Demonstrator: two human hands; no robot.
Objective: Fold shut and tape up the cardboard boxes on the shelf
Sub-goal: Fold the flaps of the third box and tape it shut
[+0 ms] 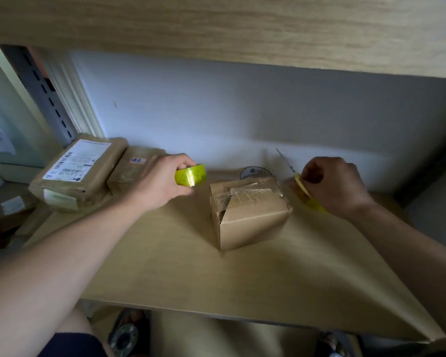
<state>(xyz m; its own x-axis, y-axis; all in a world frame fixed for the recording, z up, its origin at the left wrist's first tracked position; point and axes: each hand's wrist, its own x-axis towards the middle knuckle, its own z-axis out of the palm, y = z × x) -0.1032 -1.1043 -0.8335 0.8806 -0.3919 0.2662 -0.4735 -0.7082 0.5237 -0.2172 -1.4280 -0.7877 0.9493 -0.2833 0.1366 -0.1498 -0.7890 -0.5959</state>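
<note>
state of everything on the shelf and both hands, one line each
small brown cardboard box: folded shut, clear tape across top
yellow-green tape roll: gripped by left hand
yellow-handled scissors: gripped by right hand
two wrapped brown parcels: sealed, lying at left
second tape roll: behind box

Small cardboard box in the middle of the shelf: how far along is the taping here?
Done: the small box is folded shut with clear tape across its top, though its left end flap gapes a little. Two wrapped parcels sit at left.

In hand: the left hand grips the yellow tape roll; the right hand holds yellow-handled scissors.

Left: sealing that left end.
</note>
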